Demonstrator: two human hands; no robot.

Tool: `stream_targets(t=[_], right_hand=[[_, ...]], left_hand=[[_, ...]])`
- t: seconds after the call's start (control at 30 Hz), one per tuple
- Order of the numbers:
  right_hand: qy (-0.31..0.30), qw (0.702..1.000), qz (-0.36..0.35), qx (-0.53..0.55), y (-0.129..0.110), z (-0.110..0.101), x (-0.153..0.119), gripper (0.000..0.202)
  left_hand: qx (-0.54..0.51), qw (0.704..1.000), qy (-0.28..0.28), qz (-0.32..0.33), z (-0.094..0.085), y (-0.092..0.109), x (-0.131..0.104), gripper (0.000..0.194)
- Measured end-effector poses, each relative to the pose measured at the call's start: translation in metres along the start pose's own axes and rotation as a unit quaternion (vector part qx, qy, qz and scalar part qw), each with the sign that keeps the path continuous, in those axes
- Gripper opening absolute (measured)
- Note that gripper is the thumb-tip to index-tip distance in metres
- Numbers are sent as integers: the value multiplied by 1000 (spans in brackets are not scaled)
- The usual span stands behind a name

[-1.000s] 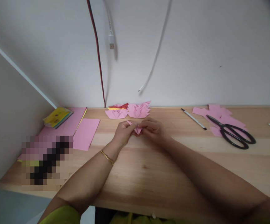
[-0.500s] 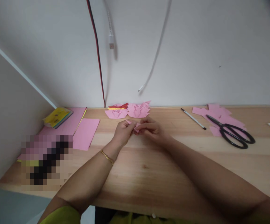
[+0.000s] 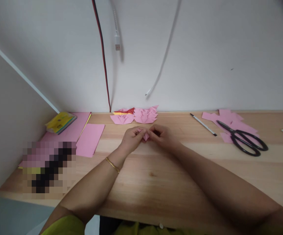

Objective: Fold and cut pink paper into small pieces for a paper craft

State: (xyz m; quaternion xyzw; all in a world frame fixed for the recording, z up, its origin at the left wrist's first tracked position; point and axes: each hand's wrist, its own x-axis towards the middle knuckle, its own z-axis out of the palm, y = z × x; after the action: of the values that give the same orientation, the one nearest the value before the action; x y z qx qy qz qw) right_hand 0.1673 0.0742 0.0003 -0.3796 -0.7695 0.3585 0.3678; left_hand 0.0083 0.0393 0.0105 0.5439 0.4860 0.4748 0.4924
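Between my two hands is a small folded piece of pink paper (image 3: 145, 135), mostly covered by the fingers. My left hand (image 3: 132, 138) pinches its left side, thumb on the near face. From the right, my right hand (image 3: 163, 137) grips the paper's other side with thumb and fingers closed. Just beyond the hands, against the wall, lie folded pink paper pieces (image 3: 145, 116) in two clusters. A red folded piece (image 3: 129, 111) and a bit of yellow show in the left cluster.
At right are a white pen (image 3: 203, 124) and black-handled scissors (image 3: 249, 141) over pink paper scraps (image 3: 244, 125). Pink sheets (image 3: 90, 138) and a yellow packet (image 3: 60, 122) lie at left, near a pixelated patch. Cables (image 3: 164, 57) hang down the wall.
My right fingers have shifted from lying over the paper to pinching its right side, the thumb now on it. The paper has turned, with one point facing down toward me.
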Motion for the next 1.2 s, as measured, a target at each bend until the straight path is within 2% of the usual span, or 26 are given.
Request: stream_targets(t=[0.13,0.27,0.37,0.53,0.77,1.03,1.2], right_hand=[[30,999,30,27,-3,-1,0,20],[49,997,51,37,-3,-3,0,18],[57,997,44,38,-3,-3,0,18],[43,998,19,42,-4,-3,0,17],[-5,989,8,148,-8,-1,-1,14],[-20,987,-13,161,-4,-4,-1,21],[14,987,43,156,-3,-3,2,27]], left_hand=[[-101,992,-9,-79,0,-4,1,32],[-120,986,-31,-114,0,-3,-1,33],[-113,987,-42,-110,1,-3,-2,31],[-117,987,-27,-106,1,-5,-2,28],[-83,993,-34,-76,3,-2,-3,25],[-39,997,-33,-60,4,-1,-5,22],[-76,996,5,-55,3,-8,-2,25]])
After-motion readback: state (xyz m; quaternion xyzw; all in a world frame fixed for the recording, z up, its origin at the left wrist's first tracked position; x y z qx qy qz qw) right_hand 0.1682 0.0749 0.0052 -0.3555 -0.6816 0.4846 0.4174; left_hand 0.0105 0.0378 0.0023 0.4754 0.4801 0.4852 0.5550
